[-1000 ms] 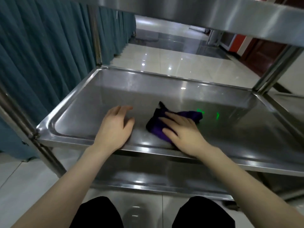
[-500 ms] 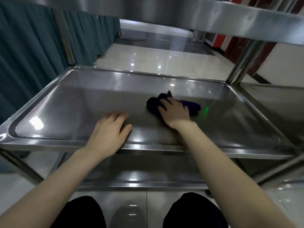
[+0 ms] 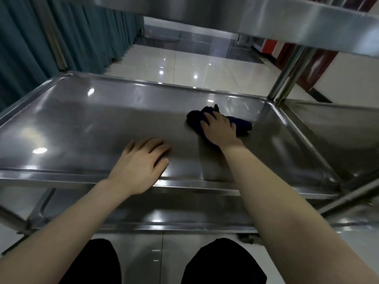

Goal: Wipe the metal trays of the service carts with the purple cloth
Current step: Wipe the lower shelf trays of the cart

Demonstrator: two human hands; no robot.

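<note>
Crumpled dark purple cloth lies at the tray's two o'clock under the flat-fingered right grip; left grip rests flat.

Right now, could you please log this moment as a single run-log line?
step: wipe tray | right hand: presses purple cloth, far right of tray | left hand: rests flat near front rim

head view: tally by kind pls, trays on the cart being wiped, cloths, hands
metal trays: 3 (upper tray, middle tray, lower tray)
purple cloth: 1
hands: 2 (left hand, right hand)
total: 6
</note>
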